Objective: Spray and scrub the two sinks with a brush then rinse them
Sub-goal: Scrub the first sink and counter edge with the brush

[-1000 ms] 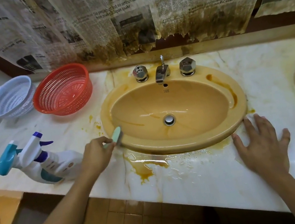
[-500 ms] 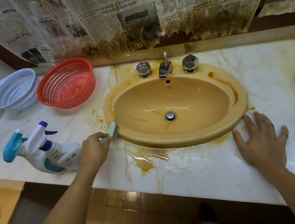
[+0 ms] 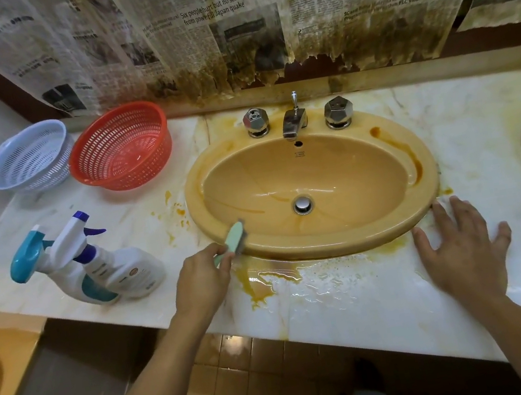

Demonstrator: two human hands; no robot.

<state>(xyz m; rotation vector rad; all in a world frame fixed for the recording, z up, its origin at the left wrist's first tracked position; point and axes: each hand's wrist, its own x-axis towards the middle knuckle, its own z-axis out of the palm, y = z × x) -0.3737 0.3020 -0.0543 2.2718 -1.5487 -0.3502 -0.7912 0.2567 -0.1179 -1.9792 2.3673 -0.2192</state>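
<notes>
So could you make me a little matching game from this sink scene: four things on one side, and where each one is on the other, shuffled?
Things:
1 brush
2 red basket
3 spray bottles
4 right hand

Places:
A flat on the countertop, right of the sink
B at the back, beside the pale blue basket
C in the left hand, at the sink's near-left rim
D near the front edge, left of the brush

Pairs: 1-C; 2-B; 3-D; 4-A
</notes>
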